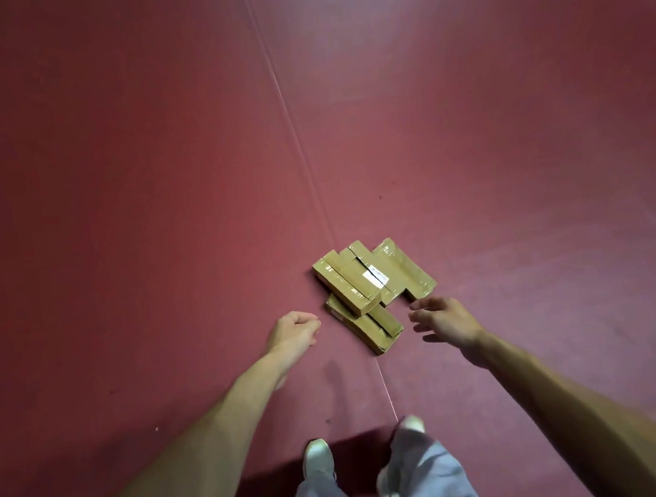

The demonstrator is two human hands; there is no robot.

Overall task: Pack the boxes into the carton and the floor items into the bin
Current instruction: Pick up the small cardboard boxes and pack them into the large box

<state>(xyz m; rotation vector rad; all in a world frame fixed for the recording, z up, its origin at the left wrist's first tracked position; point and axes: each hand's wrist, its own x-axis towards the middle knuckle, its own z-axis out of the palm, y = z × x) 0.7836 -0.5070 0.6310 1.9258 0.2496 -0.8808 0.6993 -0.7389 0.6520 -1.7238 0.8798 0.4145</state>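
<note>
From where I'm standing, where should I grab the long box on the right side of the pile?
Probably by its near end: the rightmost box lies flat, and that end juts clear of its neighbour, just ahead of the right hand. Come from above, fingers across the narrow width.

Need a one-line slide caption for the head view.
Standing person reaches left hand, fingers curled, and right hand, fingers spread, toward a pile of taped cardboard boxes on the red floor.
</note>
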